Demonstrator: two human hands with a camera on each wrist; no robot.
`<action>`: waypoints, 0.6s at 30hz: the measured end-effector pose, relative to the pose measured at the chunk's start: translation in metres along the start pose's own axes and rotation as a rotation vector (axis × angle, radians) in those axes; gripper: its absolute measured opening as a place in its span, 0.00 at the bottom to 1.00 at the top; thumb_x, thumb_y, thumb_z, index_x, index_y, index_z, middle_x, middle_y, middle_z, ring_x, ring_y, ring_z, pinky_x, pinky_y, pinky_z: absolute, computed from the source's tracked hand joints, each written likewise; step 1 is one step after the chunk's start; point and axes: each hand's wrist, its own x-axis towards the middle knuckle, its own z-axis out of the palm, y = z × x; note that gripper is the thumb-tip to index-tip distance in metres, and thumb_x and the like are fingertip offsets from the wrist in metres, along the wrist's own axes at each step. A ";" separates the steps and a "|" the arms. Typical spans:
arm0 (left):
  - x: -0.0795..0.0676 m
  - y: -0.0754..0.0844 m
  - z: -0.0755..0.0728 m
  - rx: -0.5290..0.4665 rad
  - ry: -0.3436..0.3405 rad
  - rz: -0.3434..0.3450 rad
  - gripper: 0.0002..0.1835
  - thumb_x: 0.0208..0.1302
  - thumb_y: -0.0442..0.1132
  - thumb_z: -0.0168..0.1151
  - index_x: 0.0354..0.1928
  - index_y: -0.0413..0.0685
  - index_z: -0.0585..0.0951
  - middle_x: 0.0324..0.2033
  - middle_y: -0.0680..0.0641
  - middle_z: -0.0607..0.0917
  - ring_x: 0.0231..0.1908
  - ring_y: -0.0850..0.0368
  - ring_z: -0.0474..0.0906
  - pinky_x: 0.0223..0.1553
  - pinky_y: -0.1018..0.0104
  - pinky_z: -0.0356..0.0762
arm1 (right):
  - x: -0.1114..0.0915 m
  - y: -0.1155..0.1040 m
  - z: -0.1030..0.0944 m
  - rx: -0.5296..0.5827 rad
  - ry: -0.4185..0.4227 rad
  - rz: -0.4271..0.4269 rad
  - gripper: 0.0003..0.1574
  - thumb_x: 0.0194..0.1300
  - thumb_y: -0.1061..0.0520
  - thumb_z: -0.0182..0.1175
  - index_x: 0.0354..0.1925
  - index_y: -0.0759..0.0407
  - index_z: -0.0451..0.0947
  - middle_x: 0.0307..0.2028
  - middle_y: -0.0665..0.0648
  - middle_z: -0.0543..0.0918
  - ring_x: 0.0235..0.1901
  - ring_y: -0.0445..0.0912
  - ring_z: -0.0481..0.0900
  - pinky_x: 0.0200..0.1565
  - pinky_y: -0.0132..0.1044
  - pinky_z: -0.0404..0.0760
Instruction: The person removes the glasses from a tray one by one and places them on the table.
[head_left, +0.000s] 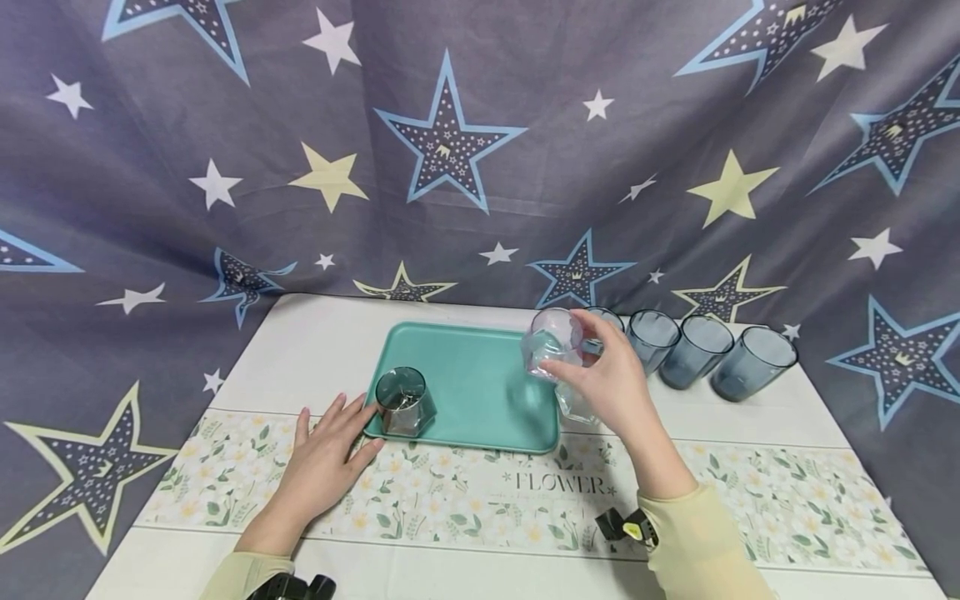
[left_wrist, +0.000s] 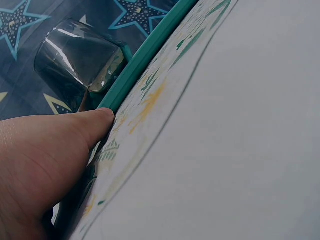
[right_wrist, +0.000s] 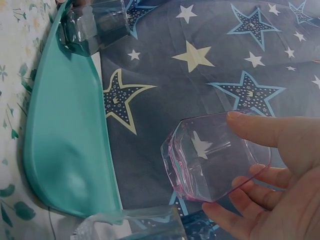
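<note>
My right hand (head_left: 609,379) grips a clear pink-tinted glass (head_left: 553,342) between thumb and fingers, raised over the right end of a teal tray (head_left: 472,387). In the right wrist view the pink glass (right_wrist: 212,157) lies tilted in the hand, its base toward the tray. A dark grey glass (head_left: 402,400) stands upright in the tray's left front corner. Beside it my left hand (head_left: 326,458) rests with spread fingers at the tray's left edge. The left wrist view shows the thumb (left_wrist: 95,125) against the teal rim. Partly hidden below the right hand, a clear glass (head_left: 576,404) stands right of the tray.
A row of blue glasses (head_left: 693,350) stands at the back right, one partly behind the right hand. A floral runner (head_left: 450,508) crosses the white table in front of the tray. A dark curtain with stars (head_left: 465,233) hangs along the table's back edge.
</note>
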 end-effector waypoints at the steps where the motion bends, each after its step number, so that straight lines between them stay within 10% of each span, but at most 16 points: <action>1: 0.000 0.000 0.000 0.000 0.000 0.000 0.34 0.84 0.56 0.63 0.82 0.47 0.74 0.81 0.40 0.70 0.84 0.34 0.55 0.79 0.22 0.31 | 0.000 0.000 -0.001 0.004 0.004 -0.002 0.54 0.57 0.59 0.88 0.77 0.59 0.74 0.67 0.63 0.78 0.66 0.57 0.79 0.62 0.42 0.86; 18: 0.001 0.001 0.000 0.001 0.000 -0.002 0.34 0.83 0.55 0.63 0.81 0.47 0.74 0.81 0.39 0.70 0.84 0.33 0.55 0.79 0.21 0.30 | -0.010 -0.001 -0.041 -0.025 0.058 0.002 0.50 0.61 0.55 0.86 0.76 0.57 0.75 0.67 0.59 0.80 0.66 0.54 0.78 0.66 0.44 0.84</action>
